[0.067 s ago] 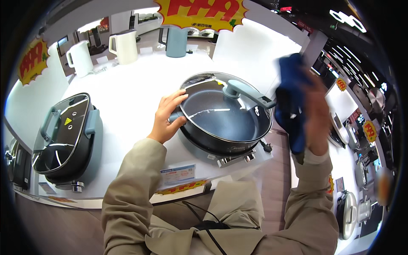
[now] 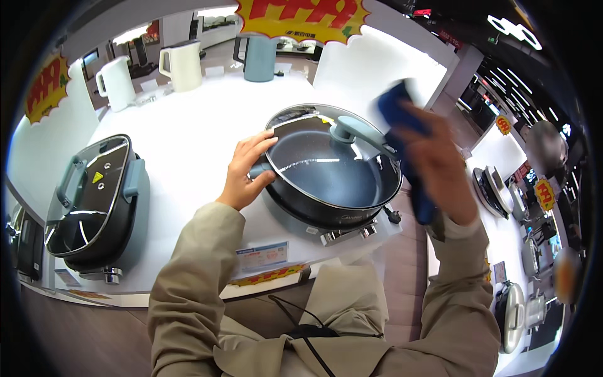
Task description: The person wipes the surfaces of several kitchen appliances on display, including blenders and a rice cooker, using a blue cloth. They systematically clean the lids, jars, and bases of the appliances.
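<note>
A round dark electric pan [image 2: 301,204] stands on the white counter under a clear glass lid [image 2: 314,169] with a grey-green handle [image 2: 361,133]. At the pan's left side my left hand [image 2: 245,166] grips it, fingers over the lid's rim and thumb by the side handle. My right hand [image 2: 443,163], smeared by motion, holds a dark blue cloth [image 2: 397,107] raised at the lid's right edge. The cloth overlaps the tip of the lid handle in view; whether it touches the glass I cannot tell.
An oblong electric pan [image 2: 97,207] with a glass lid stands at the left. White [image 2: 117,85], cream [image 2: 183,66] and blue-grey [image 2: 259,58] kettles line the back. A price card [image 2: 262,255] lies at the front edge. Pans fill another counter [image 2: 496,151] at the right.
My right hand has swung left with the blue cloth, toward the lid. My left hand stays on the pan, and the view has shifted slightly.
</note>
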